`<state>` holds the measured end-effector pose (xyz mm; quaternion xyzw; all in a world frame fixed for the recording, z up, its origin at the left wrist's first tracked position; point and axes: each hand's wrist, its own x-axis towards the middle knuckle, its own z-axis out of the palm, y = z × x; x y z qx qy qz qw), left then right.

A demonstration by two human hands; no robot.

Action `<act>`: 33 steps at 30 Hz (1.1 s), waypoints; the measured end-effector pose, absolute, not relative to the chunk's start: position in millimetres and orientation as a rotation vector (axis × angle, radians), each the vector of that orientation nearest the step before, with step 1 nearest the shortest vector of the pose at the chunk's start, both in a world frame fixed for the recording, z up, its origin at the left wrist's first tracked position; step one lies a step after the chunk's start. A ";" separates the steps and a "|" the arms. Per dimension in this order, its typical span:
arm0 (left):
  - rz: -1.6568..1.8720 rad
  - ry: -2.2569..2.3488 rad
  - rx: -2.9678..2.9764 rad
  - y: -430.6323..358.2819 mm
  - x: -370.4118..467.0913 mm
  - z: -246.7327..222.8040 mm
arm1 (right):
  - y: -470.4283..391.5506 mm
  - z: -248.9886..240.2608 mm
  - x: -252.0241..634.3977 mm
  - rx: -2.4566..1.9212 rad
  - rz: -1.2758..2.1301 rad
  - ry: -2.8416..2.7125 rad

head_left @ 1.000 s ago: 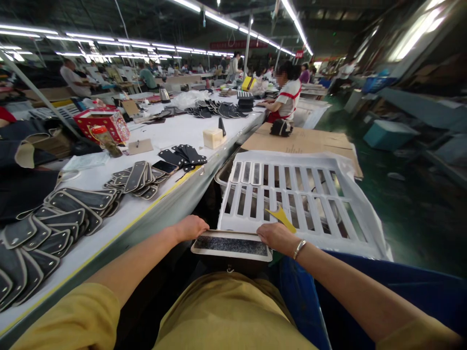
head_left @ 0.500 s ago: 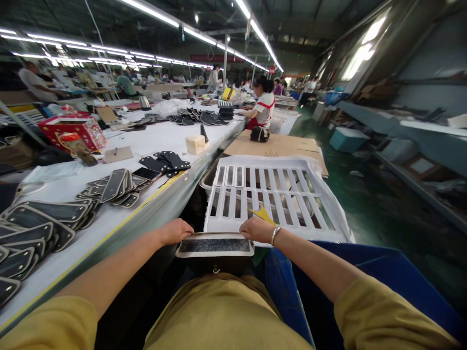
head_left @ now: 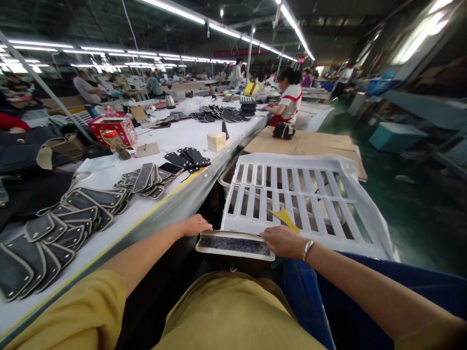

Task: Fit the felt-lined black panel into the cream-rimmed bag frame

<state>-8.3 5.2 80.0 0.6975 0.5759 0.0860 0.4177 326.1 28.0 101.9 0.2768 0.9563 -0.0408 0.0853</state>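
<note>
My left hand (head_left: 196, 225) pinches the left end of a long dark panel with a pale border (head_left: 235, 244), held level in front of my body. At the panel's right end, the fingers of my right hand (head_left: 280, 241) are closed on its upper corner. Just beyond the panel lies a white slotted rack (head_left: 233, 222), with three small grey strips (head_left: 249, 174) at its upper left. A yellow piece (head_left: 284, 218) rests on the rack's near part, close to my right hand.
Left, a long white table (head_left: 171, 141) bears piles of dark pale-edged pieces (head_left: 78, 214), black pieces (head_left: 188, 158), a foam block (head_left: 216, 141) and a red box (head_left: 113, 129). Cardboard (head_left: 310, 142) and a seated person (head_left: 290, 99) are beyond the rack. Blue material (head_left: 304, 296) is at lower right.
The view has turned left, so the table and rack appear farther right. Both hands still hold the panel, whose right end now tilts slightly lower in the picture.
</note>
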 end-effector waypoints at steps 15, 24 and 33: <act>0.209 1.472 1.703 21.3 -9.7 63.0 | -1.1 88.5 308.5 0.699 0.385 2.687; 0.205 1.316 1.680 30.0 -7.5 73.5 | 31.5 103.8 318.8 1.099 -0.559 2.800; 0.139 1.117 1.611 54.2 17.8 68.4 | 82.2 63.0 314.7 1.274 -1.436 2.493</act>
